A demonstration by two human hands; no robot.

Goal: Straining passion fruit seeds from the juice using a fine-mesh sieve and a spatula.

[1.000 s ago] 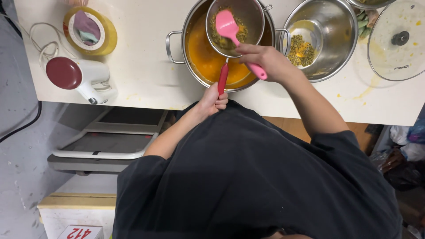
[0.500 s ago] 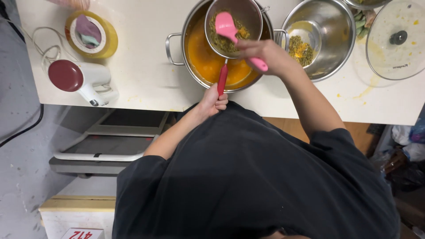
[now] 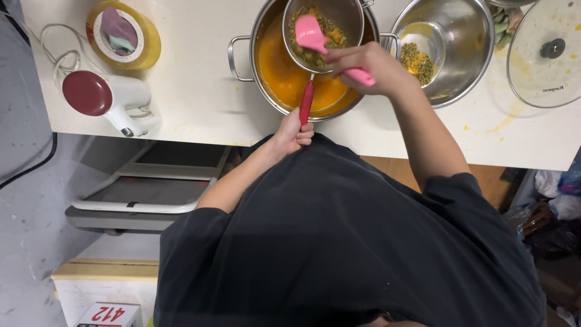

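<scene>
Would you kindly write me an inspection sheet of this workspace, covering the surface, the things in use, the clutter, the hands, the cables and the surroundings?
Surface: white counter, with yellow splashes near the glass lid.
Things in use: steel pot of orange liquid; sieve over it, holding greenish pulp; pink spatula in the sieve.
Clutter: steel bowl with seedy pulp; yellow container; white hand appliance with a dark red end.
Hands: left hand grips the sieve's red handle; right hand grips the spatula.
Cables: white cord coiled beside the appliance; dark cable on the floor.
Surroundings: grey floor, grey tray-like unit below the counter, bags at right.
</scene>
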